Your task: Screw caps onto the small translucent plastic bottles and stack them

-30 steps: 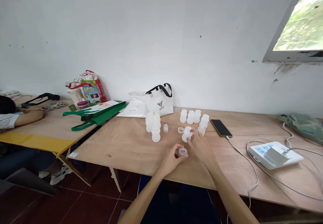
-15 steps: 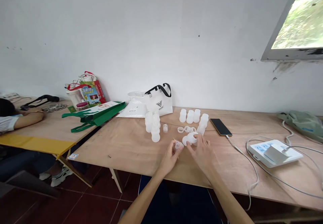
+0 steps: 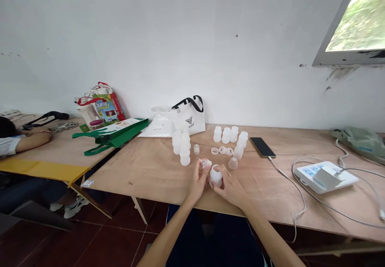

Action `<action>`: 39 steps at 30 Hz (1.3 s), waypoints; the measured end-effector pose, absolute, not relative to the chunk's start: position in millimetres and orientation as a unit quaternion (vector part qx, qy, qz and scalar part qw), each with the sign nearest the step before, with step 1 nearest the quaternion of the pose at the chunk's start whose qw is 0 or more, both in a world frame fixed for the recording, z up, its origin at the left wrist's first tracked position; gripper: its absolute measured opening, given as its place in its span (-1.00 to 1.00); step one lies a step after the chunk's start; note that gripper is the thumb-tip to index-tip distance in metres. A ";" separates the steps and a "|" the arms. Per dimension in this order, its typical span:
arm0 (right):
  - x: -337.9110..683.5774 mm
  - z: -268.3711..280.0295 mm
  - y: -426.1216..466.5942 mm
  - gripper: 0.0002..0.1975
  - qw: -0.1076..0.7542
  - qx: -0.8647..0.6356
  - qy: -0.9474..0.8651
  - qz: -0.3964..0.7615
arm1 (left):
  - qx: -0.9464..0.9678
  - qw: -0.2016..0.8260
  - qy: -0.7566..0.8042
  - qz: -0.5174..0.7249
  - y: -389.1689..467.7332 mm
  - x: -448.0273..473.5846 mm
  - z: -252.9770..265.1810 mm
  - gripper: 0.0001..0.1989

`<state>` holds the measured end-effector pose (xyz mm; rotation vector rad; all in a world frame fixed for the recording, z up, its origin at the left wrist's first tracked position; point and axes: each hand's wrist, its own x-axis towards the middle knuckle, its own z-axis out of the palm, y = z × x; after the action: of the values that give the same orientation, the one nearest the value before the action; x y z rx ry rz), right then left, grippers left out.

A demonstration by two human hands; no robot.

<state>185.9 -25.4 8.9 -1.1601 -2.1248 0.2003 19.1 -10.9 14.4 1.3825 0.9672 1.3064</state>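
Observation:
My right hand (image 3: 231, 187) grips a small white translucent plastic bottle (image 3: 215, 177) near the table's front edge, its open mouth facing up. Close beside it, my left hand (image 3: 196, 183) is closed on a small clear plastic piece (image 3: 206, 163), whose exact shape is unclear. A clear dome-shaped cap (image 3: 233, 163) rests just beyond my right hand. Behind it lie several clear rings (image 3: 214, 151). One small clear fitting (image 3: 196, 149) stands beside a cluster of white bottles (image 3: 185, 157) on the left. More white bottles (image 3: 225, 135) stand at the back right.
A phone (image 3: 262, 147) on a cable and a white power strip (image 3: 326, 177) lie to the right. A white bag (image 3: 192, 123) and a green bag (image 3: 128, 134) sit at the back left. Another person's arm (image 3: 34, 141) rests on the neighbouring table.
My right hand has brought the white bottle left and towards me, upright, next to my left hand. The clear dome cap is now uncovered on the table. My left hand still holds its clear piece.

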 end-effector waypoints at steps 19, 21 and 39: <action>187.8 16.6 -26.5 -0.52 0.364 -0.478 -0.794 0.098 | 0.639 0.393 0.415 0.514 -13.3 1.4 45.0 -0.65; 188.9 13.8 -25.6 -0.53 0.392 -0.488 -0.775 0.085 | 0.636 0.401 0.428 0.502 -13.9 1.0 48.2 -0.64; 195.4 12.9 -22.3 -0.57 0.382 -0.445 -0.808 0.056 | 0.744 0.423 0.388 0.342 -19.0 -30.9 77.0 -0.65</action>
<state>195.4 -22.3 12.9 -1.1343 -2.0610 0.1416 -30.9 -19.0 77.0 1.8634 0.9703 0.8552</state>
